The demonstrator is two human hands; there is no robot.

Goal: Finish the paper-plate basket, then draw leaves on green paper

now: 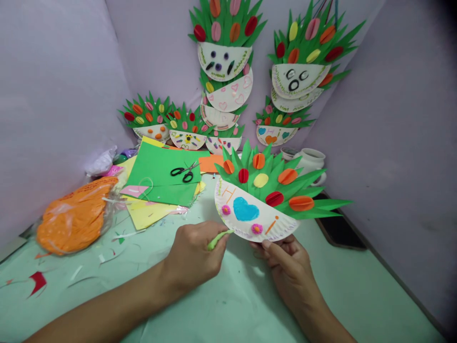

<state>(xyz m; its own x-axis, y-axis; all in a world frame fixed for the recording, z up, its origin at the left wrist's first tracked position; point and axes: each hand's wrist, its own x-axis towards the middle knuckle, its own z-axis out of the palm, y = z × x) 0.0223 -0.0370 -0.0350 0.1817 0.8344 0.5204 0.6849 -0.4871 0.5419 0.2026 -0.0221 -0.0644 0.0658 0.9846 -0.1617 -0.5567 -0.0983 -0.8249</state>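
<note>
My right hand (285, 262) grips the lower edge of a half-circle paper plate craft (264, 205), thumb in front and fingers behind. Green paper leaves with orange, red and yellow paper flowers rise from its top edge. On its white face are an orange "H", a blue heart, an orange "i" and two pink flowers, with dabs of colour along the rim. Pinched in my closed left hand (200, 250) is a light green strip of what looks like soft clay (217, 239). Its thin tip reaches the plate's lower left rim; whether it touches, I cannot tell.
Black-handled scissors (183, 171) lie on green paper sheets (160, 176). A bagged orange lump (76, 214) sits at left among paper scraps. Similar plate crafts (224, 62) stand or hang at the back. At right are a white jug (310, 159) and a dark phone (341, 228).
</note>
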